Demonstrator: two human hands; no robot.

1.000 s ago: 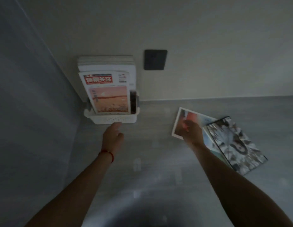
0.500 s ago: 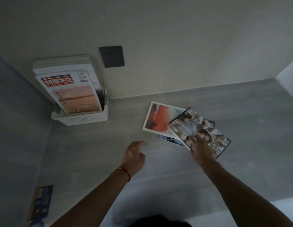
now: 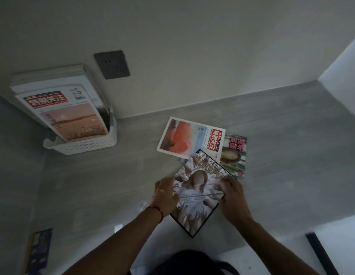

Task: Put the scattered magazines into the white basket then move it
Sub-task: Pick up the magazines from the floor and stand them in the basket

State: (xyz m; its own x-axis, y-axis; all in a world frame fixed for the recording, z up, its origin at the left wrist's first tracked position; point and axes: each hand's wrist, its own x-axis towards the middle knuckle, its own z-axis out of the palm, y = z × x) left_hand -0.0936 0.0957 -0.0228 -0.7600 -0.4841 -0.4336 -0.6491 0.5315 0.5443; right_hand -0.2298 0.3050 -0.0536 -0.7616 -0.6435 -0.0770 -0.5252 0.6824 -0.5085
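A white perforated basket (image 3: 87, 144) stands in the left corner of the grey counter, with several magazines (image 3: 61, 108) upright in it against the wall. Near the counter's front a black-bordered magazine (image 3: 198, 195) with a woman on its cover lies tilted, its lower corner past the edge. My left hand (image 3: 165, 193) holds its left edge and my right hand (image 3: 231, 193) holds its right edge. Behind it lie a white-bordered red-and-orange magazine (image 3: 190, 137) and, partly covered, a food magazine (image 3: 235, 153).
A dark wall socket (image 3: 112, 64) is above and right of the basket. A dark blue leaflet (image 3: 38, 249) lies at the counter's front left. A side wall closes the counter on the left, and a white surface rises at the far right (image 3: 343, 62).
The view has shifted right and closer. My left hand left the basket and came over to the black-bordered magazine. My right hand slid that magazine toward me, and both hands now hold it.
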